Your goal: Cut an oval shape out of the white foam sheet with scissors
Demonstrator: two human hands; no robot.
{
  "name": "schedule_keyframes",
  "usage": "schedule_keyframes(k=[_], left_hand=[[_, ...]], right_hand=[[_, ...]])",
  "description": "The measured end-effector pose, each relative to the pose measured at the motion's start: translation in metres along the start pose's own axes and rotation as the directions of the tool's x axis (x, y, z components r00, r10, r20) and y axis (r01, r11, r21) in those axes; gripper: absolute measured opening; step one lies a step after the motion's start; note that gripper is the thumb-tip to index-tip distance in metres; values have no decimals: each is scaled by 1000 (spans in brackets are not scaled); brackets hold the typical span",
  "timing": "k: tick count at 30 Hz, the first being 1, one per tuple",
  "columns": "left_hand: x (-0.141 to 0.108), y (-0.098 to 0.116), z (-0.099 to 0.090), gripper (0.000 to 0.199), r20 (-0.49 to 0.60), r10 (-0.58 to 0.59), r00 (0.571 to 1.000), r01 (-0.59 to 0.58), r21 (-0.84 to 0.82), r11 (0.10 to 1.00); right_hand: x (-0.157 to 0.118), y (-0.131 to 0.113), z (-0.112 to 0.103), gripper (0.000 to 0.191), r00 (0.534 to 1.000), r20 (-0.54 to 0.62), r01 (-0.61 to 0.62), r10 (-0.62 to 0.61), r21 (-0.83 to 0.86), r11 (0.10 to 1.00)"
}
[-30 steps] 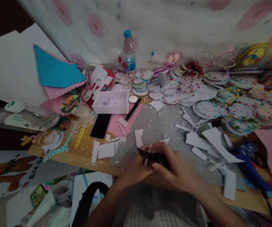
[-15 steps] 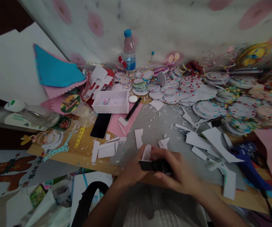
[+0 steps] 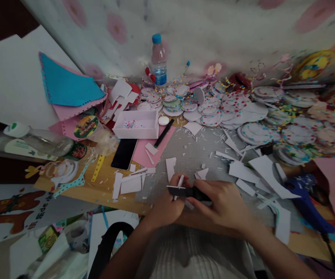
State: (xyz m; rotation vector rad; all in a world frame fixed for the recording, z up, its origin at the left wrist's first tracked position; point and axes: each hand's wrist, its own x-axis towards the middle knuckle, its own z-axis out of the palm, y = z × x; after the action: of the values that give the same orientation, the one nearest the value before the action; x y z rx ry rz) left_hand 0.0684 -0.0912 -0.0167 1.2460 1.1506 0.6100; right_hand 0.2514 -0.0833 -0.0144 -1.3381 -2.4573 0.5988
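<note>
My right hand (image 3: pixel 224 201) is closed around the black handle of a utility knife (image 3: pixel 197 193), whose flat blade points left. Pinched in the fingers of my left hand (image 3: pixel 169 205) is a small white foam-board piece (image 3: pixel 180 180), seen nearly edge-on. The blade lies across this piece, touching it or very close; I cannot tell how deep it sits. Both hands are above the front edge of a grey cutting mat (image 3: pixel 182 147). Just beyond them lie a cut white scrap (image 3: pixel 170 169) and another small scrap (image 3: pixel 201 173).
White offcuts (image 3: pixel 243 173) and a blue glue gun (image 3: pixel 308 203) lie to the right. Another person's hand (image 3: pixel 294 170) seems to reach in there. Decorated discs (image 3: pixel 257 133) pile up behind. Leftward are a white box (image 3: pixel 137 124), a phone (image 3: pixel 123 154) and a black pen-like tool (image 3: pixel 164 133).
The foam piece has turned from face-on to nearly edge-on, and the knife blade has moved left across it. My right fingers have closed down. What looks like another person's hand has appeared at right.
</note>
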Motion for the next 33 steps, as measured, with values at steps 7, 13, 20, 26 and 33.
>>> schedule_keyframes(k=[7, 13, 20, 26, 33], left_hand=[[-7, -5, -4, 58, 42, 88, 995, -84, -103, 991], [-4, -5, 2, 73, 33, 192, 981, -194, 123, 973], [2, -9, 8, 91, 28, 283, 959, -270, 397, 877], [-3, -6, 7, 101, 32, 135, 990, -138, 309, 941], [-5, 12, 0, 61, 31, 106, 994, -101, -147, 984]], right_hand=[[-5, 35, -6, 44, 899, -159, -417, 407, -36, 908], [0, -6, 2, 31, 960, -20, -215, 281, 592, 777], [8, -21, 15, 8, 973, -7, -172, 230, 642, 747], [7, -24, 8, 7, 1000, -3, -6, 8, 423, 906], [1, -20, -12, 28, 993, 39, 94, -108, 275, 957]])
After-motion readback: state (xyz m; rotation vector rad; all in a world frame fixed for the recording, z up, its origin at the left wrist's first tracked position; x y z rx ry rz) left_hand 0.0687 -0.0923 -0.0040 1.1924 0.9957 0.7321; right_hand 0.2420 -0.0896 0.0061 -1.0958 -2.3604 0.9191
